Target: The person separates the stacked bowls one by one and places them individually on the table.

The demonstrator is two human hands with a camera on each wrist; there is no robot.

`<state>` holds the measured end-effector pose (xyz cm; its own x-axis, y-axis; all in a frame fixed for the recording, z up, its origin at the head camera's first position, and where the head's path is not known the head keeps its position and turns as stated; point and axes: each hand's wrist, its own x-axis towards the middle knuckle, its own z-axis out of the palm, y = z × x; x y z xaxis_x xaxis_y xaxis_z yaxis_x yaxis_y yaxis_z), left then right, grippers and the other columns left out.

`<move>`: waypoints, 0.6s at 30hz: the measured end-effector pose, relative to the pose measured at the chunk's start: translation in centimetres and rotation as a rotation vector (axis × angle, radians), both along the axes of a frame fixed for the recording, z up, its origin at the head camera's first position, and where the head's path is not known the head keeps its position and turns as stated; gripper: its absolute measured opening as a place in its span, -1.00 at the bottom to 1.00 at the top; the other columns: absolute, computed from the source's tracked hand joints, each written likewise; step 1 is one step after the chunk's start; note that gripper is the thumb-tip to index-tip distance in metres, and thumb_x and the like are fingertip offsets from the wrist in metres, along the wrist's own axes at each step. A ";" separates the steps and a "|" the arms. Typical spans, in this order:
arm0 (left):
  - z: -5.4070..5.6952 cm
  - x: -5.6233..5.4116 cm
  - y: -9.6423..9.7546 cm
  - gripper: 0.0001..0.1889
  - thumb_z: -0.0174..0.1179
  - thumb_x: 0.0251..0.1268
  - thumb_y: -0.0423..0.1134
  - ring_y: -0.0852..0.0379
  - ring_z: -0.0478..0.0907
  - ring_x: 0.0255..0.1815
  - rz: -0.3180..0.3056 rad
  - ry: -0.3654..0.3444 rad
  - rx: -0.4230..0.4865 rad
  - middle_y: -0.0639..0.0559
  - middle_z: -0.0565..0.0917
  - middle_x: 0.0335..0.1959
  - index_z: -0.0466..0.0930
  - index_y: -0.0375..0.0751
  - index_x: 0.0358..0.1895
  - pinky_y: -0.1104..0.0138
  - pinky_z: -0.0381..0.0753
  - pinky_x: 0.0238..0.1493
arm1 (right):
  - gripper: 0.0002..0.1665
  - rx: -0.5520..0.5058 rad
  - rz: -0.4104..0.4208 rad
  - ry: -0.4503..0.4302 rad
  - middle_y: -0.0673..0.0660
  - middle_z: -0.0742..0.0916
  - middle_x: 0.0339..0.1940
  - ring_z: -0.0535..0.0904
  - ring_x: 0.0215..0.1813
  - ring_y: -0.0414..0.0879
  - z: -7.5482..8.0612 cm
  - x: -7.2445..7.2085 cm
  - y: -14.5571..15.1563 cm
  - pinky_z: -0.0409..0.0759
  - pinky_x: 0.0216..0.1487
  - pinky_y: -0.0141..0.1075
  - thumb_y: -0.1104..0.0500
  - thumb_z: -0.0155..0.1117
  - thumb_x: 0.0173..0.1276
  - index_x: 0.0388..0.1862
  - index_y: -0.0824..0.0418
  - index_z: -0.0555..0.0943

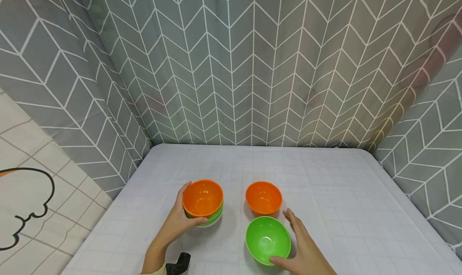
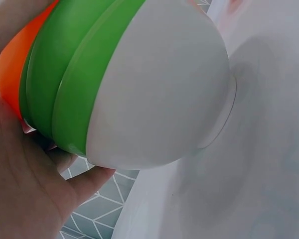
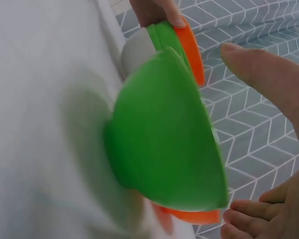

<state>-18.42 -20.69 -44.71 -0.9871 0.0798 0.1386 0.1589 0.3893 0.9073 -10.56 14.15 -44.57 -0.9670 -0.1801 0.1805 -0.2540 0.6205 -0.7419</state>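
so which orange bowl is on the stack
The orange bowl by the left fingers, atop green ones; the other orange bowl sits on the table.

The table (image 1: 343, 194) has a white surface. A grey, chevron-lined curtain (image 1: 242, 66) hangs behind it; a gridded sheet (image 1: 70, 214) is at left.

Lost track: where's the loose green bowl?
Head view: the loose green bowl sits right of the stack, just below the lone orange bowl, beside the right hand.
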 end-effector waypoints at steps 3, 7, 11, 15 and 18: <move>0.1 0.1 0.0 0.26 0.62 -0.25 -0.09 -0.13 0.22 0.37 -0.005 0.000 0.005 -0.07 0.20 0.45 -0.13 0.06 0.52 -0.13 0.29 0.25 | 0.43 0.035 0.002 0.099 0.14 0.31 0.47 0.25 0.41 0.14 0.4 -0.4 0.2 0.36 0.19 0.20 -0.30 0.58 -0.15 0.55 0.15 0.00; 0.1 0.1 -0.1 0.27 0.63 -0.27 -0.11 -0.13 0.22 0.37 -0.007 0.006 0.011 -0.07 0.21 0.44 -0.13 0.05 0.52 -0.13 0.28 0.26 | 0.43 0.059 0.043 0.175 0.07 0.30 0.48 0.26 0.42 0.06 1.6 -1.5 -0.1 0.40 0.18 0.15 -0.27 0.60 -0.15 0.57 0.04 -0.03; 0.1 0.2 -0.1 0.28 0.63 -0.28 -0.14 -0.14 0.22 0.37 -0.011 0.004 0.026 -0.08 0.22 0.44 -0.12 0.06 0.52 -0.13 0.27 0.26 | 0.39 0.080 0.099 0.232 0.07 0.28 0.49 0.26 0.42 0.05 3.1 -2.7 -0.8 0.40 0.19 0.11 -0.22 0.59 -0.08 0.58 -0.02 -0.06; 0.1 0.2 -0.1 0.28 0.64 -0.29 -0.15 -0.14 0.23 0.37 -0.016 0.003 0.033 -0.08 0.22 0.44 -0.12 0.07 0.52 -0.13 0.27 0.26 | 0.27 0.041 0.141 0.227 0.11 0.27 0.49 0.24 0.44 0.05 4.5 -3.8 -1.9 0.39 0.21 0.07 -0.10 0.55 0.05 0.57 0.09 -0.02; 0.1 0.1 -0.1 0.28 0.63 -0.28 -0.16 -0.14 0.23 0.36 -0.020 0.001 0.040 -0.09 0.22 0.44 -0.13 0.07 0.53 -0.13 0.28 0.26 | 0.20 -0.021 0.182 0.187 0.08 0.27 0.49 0.21 0.45 0.02 5.2 -4.6 -2.9 0.36 0.25 0.04 -0.04 0.52 0.12 0.56 0.17 0.00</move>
<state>-18.29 -20.79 -44.57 -0.9852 0.0940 0.1430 0.1672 0.3497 0.9218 -15.21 11.24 -39.36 -0.8686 -0.3423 0.3581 -0.4937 0.5374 -0.6838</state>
